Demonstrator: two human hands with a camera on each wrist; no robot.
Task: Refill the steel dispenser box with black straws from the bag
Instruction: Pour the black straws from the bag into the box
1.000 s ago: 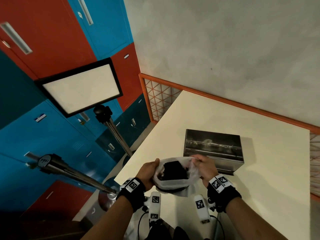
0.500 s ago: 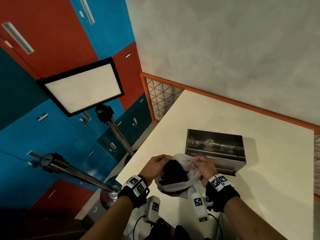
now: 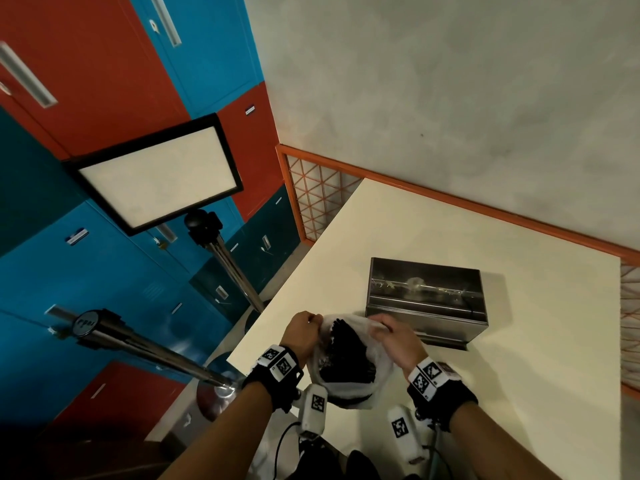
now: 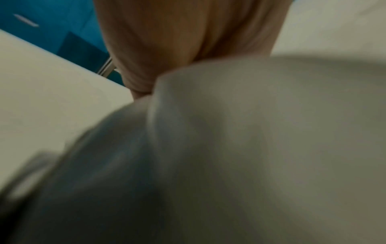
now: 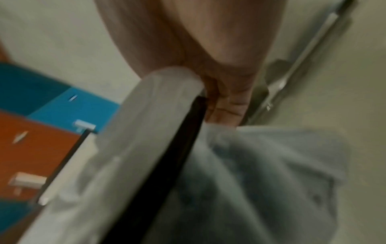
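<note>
A clear plastic bag [image 3: 349, 393] full of black straws [image 3: 346, 355] hangs between my two hands, near the table's front left corner. My left hand [image 3: 304, 332] pinches the bag's left rim and my right hand [image 3: 394, 336] pinches its right rim, pulling the mouth apart. The steel dispenser box [image 3: 426, 299] stands on the table just behind and to the right of the bag, its top open. Both wrist views are blurred: the left wrist view shows my left hand [image 4: 188, 41] against bag plastic [image 4: 250, 132], the right wrist view shows my right hand [image 5: 208, 57] on the bag [image 5: 261, 173].
The cream table [image 3: 485, 393] ends in an orange rail [image 3: 485, 209] along a grey wall. Left of the table stand two tripod poles [image 3: 138, 344], a framed light panel [image 3: 156, 174] and red and blue lockers [image 3: 86, 64].
Both hands have shifted their hold on the bag's rim and drawn closer, narrowing its mouth. The bag's body has swung toward me and the straws show more at the mouth.
</note>
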